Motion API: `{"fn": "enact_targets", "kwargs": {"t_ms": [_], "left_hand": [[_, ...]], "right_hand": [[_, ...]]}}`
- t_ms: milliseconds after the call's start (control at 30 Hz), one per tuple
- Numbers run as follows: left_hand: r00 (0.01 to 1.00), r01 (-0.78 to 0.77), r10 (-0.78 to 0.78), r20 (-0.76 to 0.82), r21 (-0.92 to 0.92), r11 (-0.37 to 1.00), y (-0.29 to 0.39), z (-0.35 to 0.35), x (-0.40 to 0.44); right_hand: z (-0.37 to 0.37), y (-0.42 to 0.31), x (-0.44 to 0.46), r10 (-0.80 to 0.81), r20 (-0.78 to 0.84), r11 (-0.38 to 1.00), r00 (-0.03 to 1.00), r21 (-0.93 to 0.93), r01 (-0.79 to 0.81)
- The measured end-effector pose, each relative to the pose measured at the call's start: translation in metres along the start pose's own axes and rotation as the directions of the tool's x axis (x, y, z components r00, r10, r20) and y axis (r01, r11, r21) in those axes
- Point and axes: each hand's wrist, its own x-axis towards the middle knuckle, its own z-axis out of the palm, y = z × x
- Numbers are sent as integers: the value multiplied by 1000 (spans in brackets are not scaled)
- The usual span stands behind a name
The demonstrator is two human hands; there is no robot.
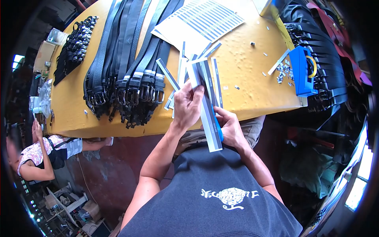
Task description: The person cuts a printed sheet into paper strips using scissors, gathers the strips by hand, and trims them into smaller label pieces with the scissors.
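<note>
Printed strips in grey, black and white (pixel 210 118) run from the table edge down toward the dark shirt. My left hand (pixel 188 103) pinches their upper part between thumb and fingers. Lower down on the other side, my right hand (pixel 229 128) is closed round a blue-handled tool (pixel 219 129), mostly hidden behind the strips. Loose printed strips (pixel 168 74) lie scattered on the table beyond my left hand. Behind them rest striped printed sheets (pixel 213 19).
Black belts with buckles (pixel 134 59) lie on the yellow table (pixel 252 71). At the right stands a blue tape dispenser (pixel 302 71) beside small cut pieces (pixel 284 73). More belts (pixel 321 59) hang past the right edge. Another person (pixel 37 158) is at the far left.
</note>
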Motion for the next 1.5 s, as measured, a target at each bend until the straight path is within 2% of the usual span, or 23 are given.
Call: {"fn": "enact_targets", "kwargs": {"t_ms": [133,233,367,433,600,633,800,867,1500], "left_hand": [[1000,-5,4,8,15,1000,-2,-2,-1],[999,36,-36,8,-41,998,1,-2,-2],[999,-4,3,-32,-58,998,13,-10,13],[996,-75,76,-42,25,997,19,-15,25],[995,-100,103,-6,158,982,9,-15,24],[999,-49,50,-3,145,988,15,-11,20],[999,19,-23,38,115,993,3,-8,7],[999,25,-28,33,109,994,2,-9,6],[999,49,-48,-12,50,998,-3,-14,12]], "right_hand": [[1,2,0,-8,-1,999,1000,42,8],[0,2,-1,-9,13,1000,1000,2,9],[0,9,-3,0,-13,1000,1000,10,0],[3,9,-4,3,-1,999,1000,36,-3],[8,3,-4,-14,4,999,1000,41,14],[9,-2,-5,-17,6,999,1000,39,17],[6,-6,2,-12,49,1000,999,-2,12],[5,-12,3,0,52,999,999,-48,3],[10,-15,14,11,37,1000,999,-5,-11]]}}
